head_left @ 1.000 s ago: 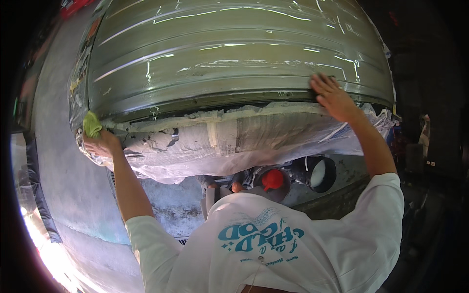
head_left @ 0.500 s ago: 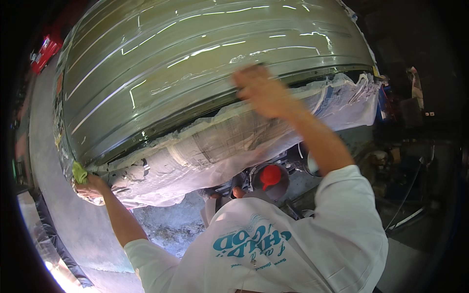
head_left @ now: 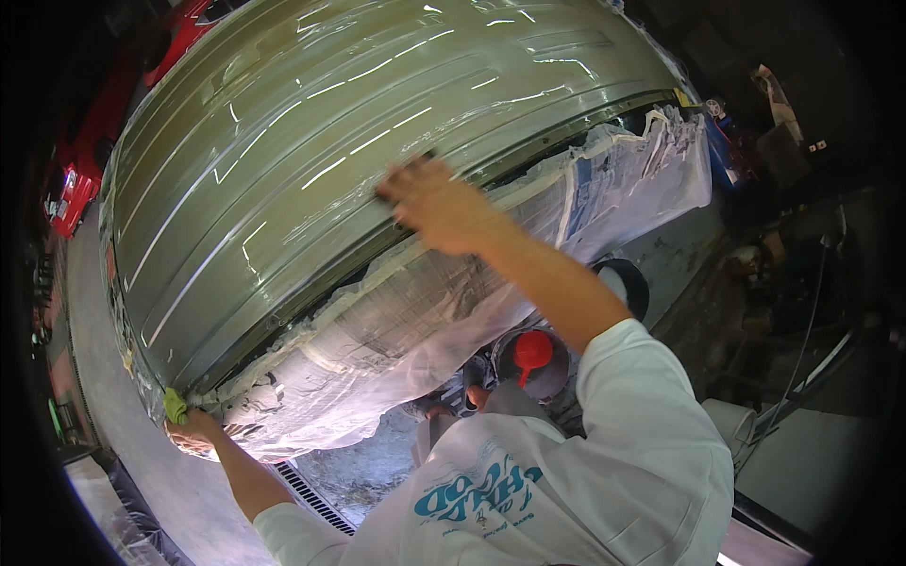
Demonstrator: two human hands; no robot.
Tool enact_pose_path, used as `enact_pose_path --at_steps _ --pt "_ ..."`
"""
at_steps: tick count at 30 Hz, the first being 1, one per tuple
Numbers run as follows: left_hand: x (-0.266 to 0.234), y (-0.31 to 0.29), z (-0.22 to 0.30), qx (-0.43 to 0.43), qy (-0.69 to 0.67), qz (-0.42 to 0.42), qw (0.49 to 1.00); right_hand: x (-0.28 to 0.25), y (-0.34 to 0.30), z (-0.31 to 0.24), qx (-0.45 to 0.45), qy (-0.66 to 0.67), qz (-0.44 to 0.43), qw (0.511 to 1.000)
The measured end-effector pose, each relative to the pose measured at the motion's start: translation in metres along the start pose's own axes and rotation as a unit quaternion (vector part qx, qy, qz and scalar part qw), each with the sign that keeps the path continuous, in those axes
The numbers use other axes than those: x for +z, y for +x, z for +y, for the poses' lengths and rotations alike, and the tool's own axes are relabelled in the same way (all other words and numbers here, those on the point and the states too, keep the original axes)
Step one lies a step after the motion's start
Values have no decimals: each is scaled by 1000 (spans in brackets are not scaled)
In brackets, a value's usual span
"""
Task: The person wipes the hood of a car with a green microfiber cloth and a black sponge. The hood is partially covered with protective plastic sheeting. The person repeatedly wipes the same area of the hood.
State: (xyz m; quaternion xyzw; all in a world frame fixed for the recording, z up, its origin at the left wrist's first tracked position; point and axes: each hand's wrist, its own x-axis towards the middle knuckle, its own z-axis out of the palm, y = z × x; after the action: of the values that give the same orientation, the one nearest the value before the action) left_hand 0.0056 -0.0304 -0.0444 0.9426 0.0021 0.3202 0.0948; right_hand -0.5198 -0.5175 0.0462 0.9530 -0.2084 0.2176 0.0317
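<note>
A wet, glossy olive-green vehicle roof [head_left: 283,141] with long raised ribs fills the upper part of the view. My right hand [head_left: 442,209] lies over its near side, fingers curled round a dark flat pad [head_left: 429,154]; most of the pad is hidden under the hand and I cannot make out its kind. At the roof's near left corner my left hand [head_left: 196,429] grips a crumpled yellow-green cloth [head_left: 175,406]. Masking film [head_left: 425,311], taped and wrinkled, hangs along the roof's near side below a dark gutter.
Below the film stands a dark bucket [head_left: 552,379] with a red dipper [head_left: 533,349] in it, near my feet. A floor grate [head_left: 316,498] runs to the left of them. Red vehicles [head_left: 75,193] stand at the far left. Dark equipment and a hose are at the right.
My right hand has slid left along the roof with the pad. The whole view has shifted and turned; my left hand still holds the cloth at the corner.
</note>
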Motion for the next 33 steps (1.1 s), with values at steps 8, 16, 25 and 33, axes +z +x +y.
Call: enact_pose_path --at_steps 8,16,25,33 --pt "-70 -8 49 -97 -240 -7 966 -45 -54 250 354 -102 17 930" --pt "-87 -101 135 7 -186 1 983 -18 4 74 97 84 6 992" --pt "-85 -101 133 -29 -127 11 991 -75 -47 201 143 63 -3 988" --pt "-66 -97 123 5 -136 21 990 -10 13 49 65 132 90 985"
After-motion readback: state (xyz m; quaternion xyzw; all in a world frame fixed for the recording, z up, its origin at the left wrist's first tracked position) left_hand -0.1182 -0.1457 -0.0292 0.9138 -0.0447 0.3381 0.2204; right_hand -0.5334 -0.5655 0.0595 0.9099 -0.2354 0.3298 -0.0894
